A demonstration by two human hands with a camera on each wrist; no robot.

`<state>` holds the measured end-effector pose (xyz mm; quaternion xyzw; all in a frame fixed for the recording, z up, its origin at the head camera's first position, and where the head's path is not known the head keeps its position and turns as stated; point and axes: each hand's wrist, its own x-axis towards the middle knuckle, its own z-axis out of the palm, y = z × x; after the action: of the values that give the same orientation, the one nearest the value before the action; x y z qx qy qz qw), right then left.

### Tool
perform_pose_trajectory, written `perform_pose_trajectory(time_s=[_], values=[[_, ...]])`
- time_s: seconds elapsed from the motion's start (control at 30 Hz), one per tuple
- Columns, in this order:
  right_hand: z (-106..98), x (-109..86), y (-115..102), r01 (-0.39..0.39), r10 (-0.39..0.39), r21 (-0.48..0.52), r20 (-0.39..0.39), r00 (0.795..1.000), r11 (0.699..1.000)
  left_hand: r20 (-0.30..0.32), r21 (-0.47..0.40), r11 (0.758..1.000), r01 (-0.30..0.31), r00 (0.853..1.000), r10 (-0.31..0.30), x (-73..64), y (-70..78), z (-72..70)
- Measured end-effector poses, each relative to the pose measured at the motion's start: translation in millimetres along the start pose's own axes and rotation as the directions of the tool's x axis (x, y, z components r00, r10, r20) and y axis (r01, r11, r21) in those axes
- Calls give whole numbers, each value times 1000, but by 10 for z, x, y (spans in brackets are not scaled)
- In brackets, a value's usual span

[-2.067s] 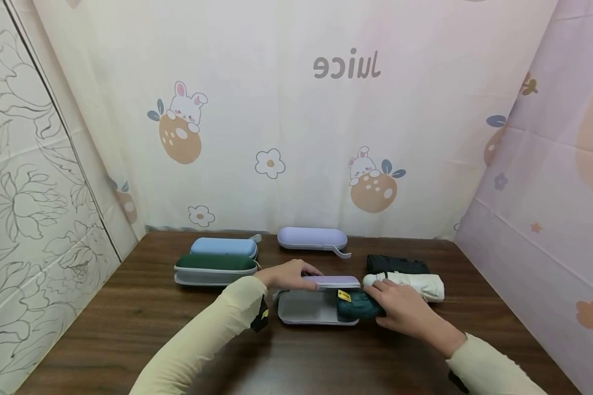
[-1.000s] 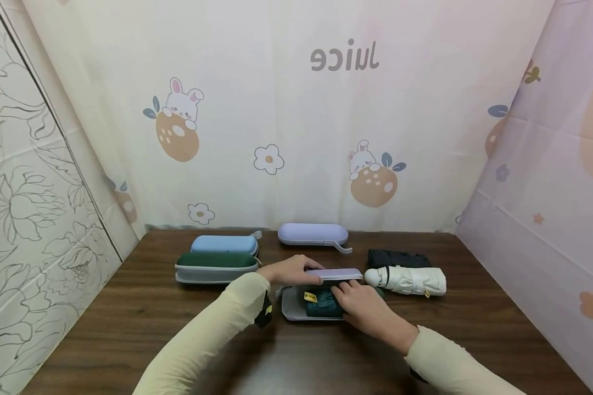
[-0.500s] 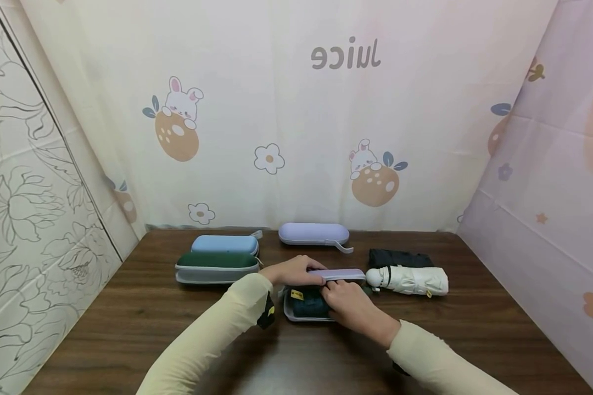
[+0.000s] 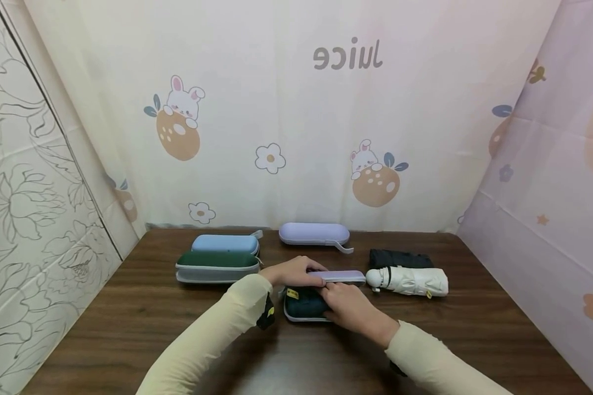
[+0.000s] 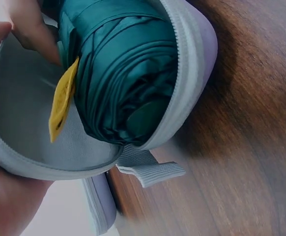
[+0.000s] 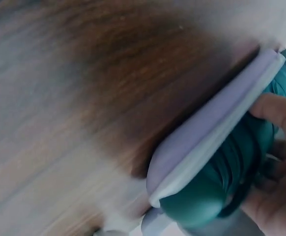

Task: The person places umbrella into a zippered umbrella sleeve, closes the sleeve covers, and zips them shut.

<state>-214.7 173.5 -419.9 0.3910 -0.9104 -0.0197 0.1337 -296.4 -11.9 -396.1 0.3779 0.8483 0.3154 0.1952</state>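
Note:
A lavender zip case [image 4: 343, 276] with grey lining lies unzipped on the table in the middle of the head view. My left hand [image 4: 295, 271] holds its raised lid by the edge, thumb and fingers on either side in the left wrist view. Inside the lower half lies a folded dark green umbrella [image 4: 303, 304], its yellow tag [image 5: 63, 98] sticking out toward the lid. My right hand [image 4: 351, 308] grips this umbrella near its handle end. In the right wrist view the rounded green handle [image 6: 194, 204] sits within the case's rim at one end.
To the left lie a dark green case [image 4: 217, 260] and a light blue case [image 4: 224, 243]. Another lavender case [image 4: 313, 233] sits at the back. On the right are a white folded umbrella [image 4: 412, 281] and a black one [image 4: 400, 258]. A curtain [image 4: 296, 109] hangs behind the table.
My right hand has moved left with the green umbrella, which has gone from partly outside the case to lying down in it. The left hand keeps holding the lid up.

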Motion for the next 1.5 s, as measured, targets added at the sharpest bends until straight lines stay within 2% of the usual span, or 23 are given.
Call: perform_pose_trajectory(time_s=[0.17,0.23,0.3,0.4,0.47,0.5,0.6,0.67,0.73,0.9,0.97,1.03,1.13,1.2,1.27,1.4,1.5], values=[[-145,-144,124,50,-55,126,42,998,991,3,5,1000,2,1000,-2,7,-33,17],[-238,-217,197,88,-93,185,18,995,979,10,9,1000,11,1000,-11,-1,-35,20],[-327,-289,279,120,-114,238,-42,993,964,17,10,1000,15,1000,-15,-14,-32,19],[-428,-354,405,125,-79,283,-169,983,951,27,10,1000,27,999,-27,-38,-25,13],[-461,-368,490,82,-16,314,-205,979,946,26,8,999,33,999,-33,-55,-16,5],[-470,-368,529,44,25,336,-198,980,941,25,7,999,37,999,-37,-61,-12,1],[-464,-357,632,-85,134,455,-76,988,887,19,1,999,34,999,-34,-70,-2,-2],[-447,-358,679,-173,187,523,26,982,835,18,-1,1000,31,999,-31,-69,-1,3],[-428,-367,711,-233,221,582,93,971,779,20,-6,1000,31,999,-31,-67,-1,11],[-398,-420,732,-311,277,678,163,947,666,19,-14,999,40,999,-40,-76,11,14],[-391,-440,732,-318,280,706,174,944,633,16,-15,999,38,999,-37,-76,15,6],[-387,-451,729,-308,279,705,161,947,639,17,-15,999,32,999,-32,-71,13,-2],[-382,-455,734,-277,267,677,122,956,682,24,-12,1000,16,1000,-15,-63,3,-14],[-387,-449,739,-267,260,662,112,959,700,32,-13,1000,11,999,-11,-62,1,-14],[-394,-444,750,-270,247,666,131,960,695,40,-13,1000,8,999,-8,-65,7,-6],[-385,-447,774,-257,176,703,188,966,663,51,12,1000,-5,999,5,-78,42,30],[-359,-472,783,-237,124,712,208,970,661,53,62,998,-24,998,20,-96,71,63]])
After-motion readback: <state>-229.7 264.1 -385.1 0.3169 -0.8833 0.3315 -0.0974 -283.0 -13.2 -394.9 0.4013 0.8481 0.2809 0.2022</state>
